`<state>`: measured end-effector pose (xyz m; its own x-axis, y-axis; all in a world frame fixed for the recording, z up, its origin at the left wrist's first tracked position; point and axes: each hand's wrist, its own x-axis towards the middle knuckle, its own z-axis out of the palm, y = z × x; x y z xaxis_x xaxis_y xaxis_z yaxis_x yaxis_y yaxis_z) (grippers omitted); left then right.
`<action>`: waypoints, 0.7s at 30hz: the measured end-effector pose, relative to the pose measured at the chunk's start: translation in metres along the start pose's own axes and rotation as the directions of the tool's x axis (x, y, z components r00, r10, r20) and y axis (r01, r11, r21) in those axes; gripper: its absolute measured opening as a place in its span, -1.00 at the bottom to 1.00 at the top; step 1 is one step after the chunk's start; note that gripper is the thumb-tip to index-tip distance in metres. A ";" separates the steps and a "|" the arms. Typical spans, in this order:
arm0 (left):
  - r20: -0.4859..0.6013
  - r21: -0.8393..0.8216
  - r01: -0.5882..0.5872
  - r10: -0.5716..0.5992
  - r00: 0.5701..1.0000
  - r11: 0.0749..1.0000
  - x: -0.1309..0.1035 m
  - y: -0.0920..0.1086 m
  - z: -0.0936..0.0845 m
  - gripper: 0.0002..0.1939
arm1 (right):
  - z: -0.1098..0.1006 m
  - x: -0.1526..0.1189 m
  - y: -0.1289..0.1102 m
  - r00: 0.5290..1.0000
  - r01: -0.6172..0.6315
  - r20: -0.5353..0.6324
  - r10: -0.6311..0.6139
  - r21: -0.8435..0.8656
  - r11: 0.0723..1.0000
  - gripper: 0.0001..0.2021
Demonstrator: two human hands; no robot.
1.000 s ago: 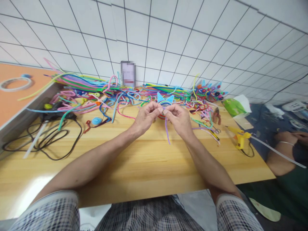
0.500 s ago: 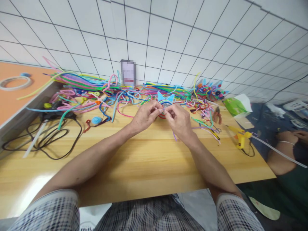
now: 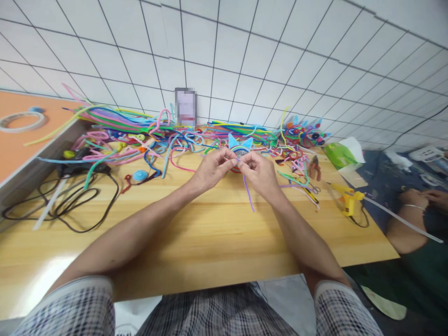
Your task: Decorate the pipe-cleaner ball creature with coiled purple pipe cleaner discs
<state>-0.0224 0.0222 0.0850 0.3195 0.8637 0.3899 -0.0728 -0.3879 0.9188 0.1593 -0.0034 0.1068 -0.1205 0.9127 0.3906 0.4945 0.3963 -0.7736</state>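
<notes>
Over the middle of the table, my left hand [image 3: 217, 169] and my right hand [image 3: 258, 171] meet fingertip to fingertip, both pinched on a purple pipe cleaner [image 3: 249, 196]. Its loose end hangs down below my right fingers. Just behind the fingertips stands a round craft piece with two blue pointed ears [image 3: 241, 143] and coloured pipe-cleaner arcs; my fingers hide its lower part. Whether my hands touch that piece I cannot tell.
Bundles of pipe cleaners [image 3: 122, 120] line the wall, near a propped phone [image 3: 186, 106]. At right lie pliers [image 3: 315, 169], a yellow glue gun [image 3: 350, 200] and finished eared pieces [image 3: 313, 135]. Black cable [image 3: 77, 224] coils at left. A co-worker's arm [image 3: 408, 221] is at far right.
The purple pipe cleaner's loose end has swung into fuller view below my right hand. Both hands stay pinched together in nearly the same place.
</notes>
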 end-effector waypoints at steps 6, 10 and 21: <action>0.098 0.146 -0.059 0.045 0.994 0.988 0.002 0.007 -0.010 -0.79 | -0.006 0.000 -0.002 0.998 0.067 0.026 -0.065 -0.115 0.991 -0.87; 0.006 0.034 -0.009 0.009 1.000 0.999 0.000 0.004 -0.005 -0.75 | 0.000 -0.002 -0.003 0.999 0.027 -0.032 -0.028 -0.042 0.999 -0.84; -0.074 -0.205 0.108 -0.125 0.989 0.973 -0.003 -0.012 0.010 -0.63 | 0.008 0.000 0.003 0.996 -0.075 -0.030 0.080 0.132 0.988 -0.77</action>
<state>-0.0134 0.0215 0.0721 0.2556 0.9267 0.2754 -0.2302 -0.2184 0.9483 0.1534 -0.0013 0.1004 -0.0549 0.9381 0.3421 0.3839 0.3361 -0.8600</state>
